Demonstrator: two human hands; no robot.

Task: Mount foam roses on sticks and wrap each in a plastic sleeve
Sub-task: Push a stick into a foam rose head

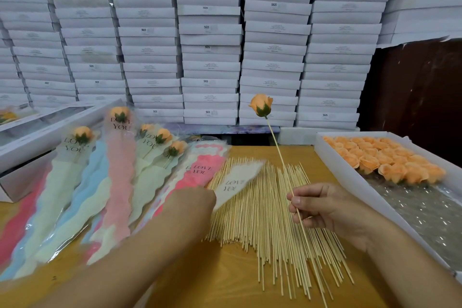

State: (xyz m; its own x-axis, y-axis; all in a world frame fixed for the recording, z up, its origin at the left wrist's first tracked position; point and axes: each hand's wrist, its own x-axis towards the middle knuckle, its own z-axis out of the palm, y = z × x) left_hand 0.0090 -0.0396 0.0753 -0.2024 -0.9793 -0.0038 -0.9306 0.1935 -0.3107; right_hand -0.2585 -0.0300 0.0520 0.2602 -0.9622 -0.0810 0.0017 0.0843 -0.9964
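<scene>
My right hand pinches a thin wooden stick that rises up and left, with an orange foam rose mounted on its tip. My left hand reaches over the stack of empty plastic sleeves printed "LOVE YOU"; its fingers are hidden behind the wrist. One cream sleeve lies across the pile of loose sticks, its near end at my left hand. Several wrapped roses lie fanned out on the left.
A white tray of orange foam roses stands at the right on the wooden table. An open white box sits at the back left. Stacked white boxes wall off the back.
</scene>
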